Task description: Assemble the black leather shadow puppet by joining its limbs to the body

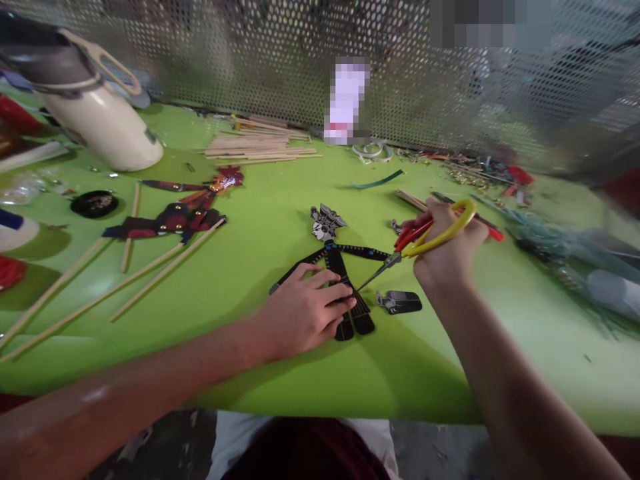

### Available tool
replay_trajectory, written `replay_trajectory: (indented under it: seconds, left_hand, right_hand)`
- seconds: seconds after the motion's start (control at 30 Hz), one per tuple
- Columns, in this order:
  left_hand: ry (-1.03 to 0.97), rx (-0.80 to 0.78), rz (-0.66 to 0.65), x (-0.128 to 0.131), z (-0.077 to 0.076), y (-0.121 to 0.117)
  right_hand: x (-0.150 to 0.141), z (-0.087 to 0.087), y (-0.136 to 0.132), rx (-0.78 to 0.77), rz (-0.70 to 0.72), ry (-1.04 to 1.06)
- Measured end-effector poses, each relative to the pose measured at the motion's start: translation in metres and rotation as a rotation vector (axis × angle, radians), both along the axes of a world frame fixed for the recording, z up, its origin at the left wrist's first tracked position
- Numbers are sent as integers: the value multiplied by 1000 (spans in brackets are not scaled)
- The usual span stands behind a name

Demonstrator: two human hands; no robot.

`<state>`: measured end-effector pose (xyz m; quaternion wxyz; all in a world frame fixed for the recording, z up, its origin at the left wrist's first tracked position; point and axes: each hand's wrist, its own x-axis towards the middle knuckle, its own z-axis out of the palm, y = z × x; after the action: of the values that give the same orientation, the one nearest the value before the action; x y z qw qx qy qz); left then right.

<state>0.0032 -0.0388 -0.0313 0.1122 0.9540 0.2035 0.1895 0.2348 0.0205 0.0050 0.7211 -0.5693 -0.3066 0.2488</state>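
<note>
A flat black puppet figure (334,257) with a white face and a crown lies on the green table (260,220). My left hand (303,310) presses down on the figure's body and legs, fingers spread flat. My right hand (447,253) grips yellow-handled scissors (430,241), and their thin blades point down-left and touch the figure near its waist. A small loose black piece (400,302) lies just right of the figure's feet.
A second, red and dark puppet (175,217) with long bamboo rods (125,280) lies at left. A bundle of sticks (260,147) sits near the mesh wall (410,80). A cream jug (100,113) stands far left. Red-handled pliers (415,230), wire and scraps (480,173) lie at right.
</note>
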Motion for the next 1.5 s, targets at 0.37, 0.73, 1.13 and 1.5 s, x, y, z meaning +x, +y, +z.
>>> replay_trajectory:
  seconds: [0.37, 0.73, 1.13, 1.5]
  left_hand:
    - [-25, 23, 3, 0, -3, 1]
    - [-30, 54, 3, 0, -4, 3]
    - [29, 39, -13, 1, 1, 0]
    - [-1, 63, -14, 1, 2, 0]
  right_hand:
    - [8, -9, -21, -31, -261, 164]
    - [-41, 36, -61, 245, -72, -465]
    - [-80, 32, -95, 402, 132, -866]
    - [-65, 38, -89, 349, 207, -717]
